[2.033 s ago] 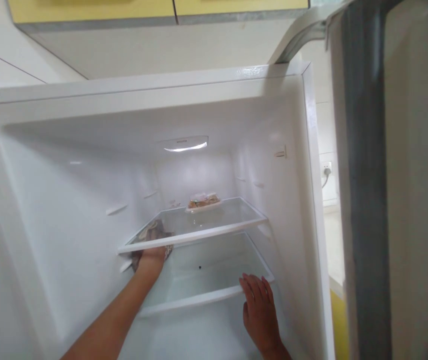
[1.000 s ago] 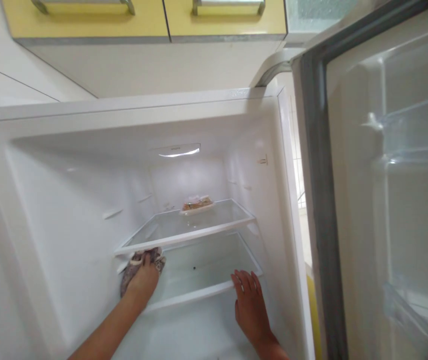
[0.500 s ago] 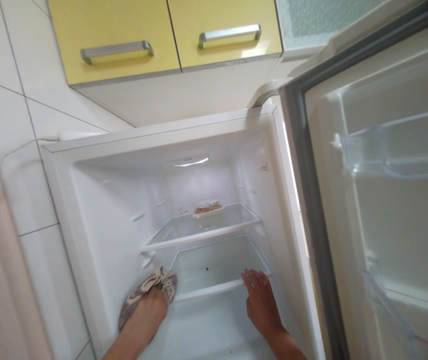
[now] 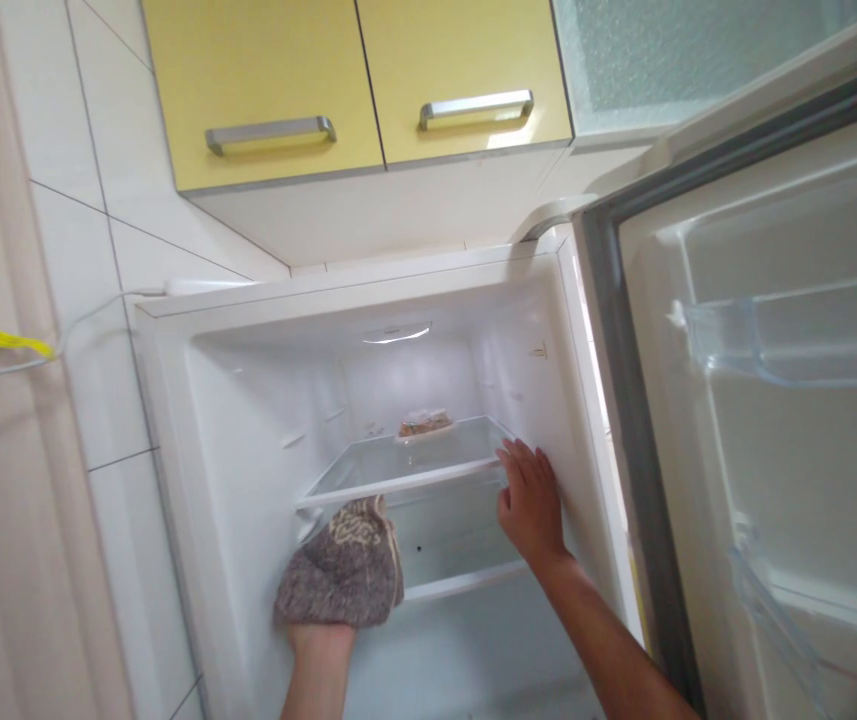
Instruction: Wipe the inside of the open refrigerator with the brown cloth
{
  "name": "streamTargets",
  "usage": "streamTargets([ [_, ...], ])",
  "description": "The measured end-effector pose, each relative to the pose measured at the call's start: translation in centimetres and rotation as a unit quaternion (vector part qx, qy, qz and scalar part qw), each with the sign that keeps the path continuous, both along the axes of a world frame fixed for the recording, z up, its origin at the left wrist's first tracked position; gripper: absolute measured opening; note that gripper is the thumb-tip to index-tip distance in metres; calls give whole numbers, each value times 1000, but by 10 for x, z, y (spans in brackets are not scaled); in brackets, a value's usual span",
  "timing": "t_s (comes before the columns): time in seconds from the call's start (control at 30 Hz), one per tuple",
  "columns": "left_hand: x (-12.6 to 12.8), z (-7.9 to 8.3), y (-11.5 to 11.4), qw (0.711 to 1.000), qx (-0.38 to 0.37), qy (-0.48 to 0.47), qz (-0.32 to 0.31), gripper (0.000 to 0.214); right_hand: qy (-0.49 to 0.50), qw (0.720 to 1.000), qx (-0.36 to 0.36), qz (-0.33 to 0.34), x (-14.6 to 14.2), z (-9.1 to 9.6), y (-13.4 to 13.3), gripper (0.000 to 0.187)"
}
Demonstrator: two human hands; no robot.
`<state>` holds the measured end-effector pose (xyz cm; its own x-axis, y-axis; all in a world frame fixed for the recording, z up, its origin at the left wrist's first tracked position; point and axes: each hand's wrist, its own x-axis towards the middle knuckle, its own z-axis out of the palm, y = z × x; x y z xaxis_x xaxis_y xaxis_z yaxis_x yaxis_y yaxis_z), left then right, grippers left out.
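Now, left hand [image 4: 321, 638]: reaches up into the white refrigerator compartment [image 4: 237, 430], mostly hidden by a fluffy grey-brown cloth with a cream pattern [image 4: 338, 575].
Left fingers: covered by the cloth; impossible to tell whether spread, pressed together or pinching.
Cloth: hangs bunched over the left hand, near the compartment's left wall, just below the front edge of the upper white-rimmed glass shelf [image 4: 372, 467]; hides the left end of the lower white-rimmed clear shelf [image 4: 458, 525]; contact with wall or shelves unclear.
Right hand [image 4: 533, 500]: rests at the right front corner of the upper shelf, with fingertips over the rim, apparently touching.
Right fingers: extended and slightly bent, lying nearly side by side, with the thumb apart; pinching nothing.
Upper shelf: bears a shallow white tray of orange-brown contents under clear wrap [image 4: 426, 424], towards the back.
Lower shelf: shows a small dark spot [image 4: 419, 548] right of the cloth.
Open door: stands to the right, edged with a grey rubber seal [image 4: 612, 290] and fitted with a clear plastic door rack [image 4: 728, 345].
Above: two yellow cabinet doors [image 4: 263, 65] with silver bar handles [image 4: 272, 133].
Far left: a thin pale cord with a yellow tag [image 4: 8, 344], in front of white wall tiles [image 4: 120, 540].
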<state>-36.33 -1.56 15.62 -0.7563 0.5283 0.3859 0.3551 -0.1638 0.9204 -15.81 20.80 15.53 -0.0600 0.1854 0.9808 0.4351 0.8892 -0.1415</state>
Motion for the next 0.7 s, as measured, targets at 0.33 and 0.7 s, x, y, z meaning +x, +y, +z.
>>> streamTargets([
  [0.33, -16, 55, 47, 984, 152, 92, 21, 89, -38, 998, -26, -49, -29, -17, 11, 54],
  [0.7, -82, 56, 100, 994, 98, 51, -3, 65, -2, 999, 7, -38, -46, -37, 31, 63],
])
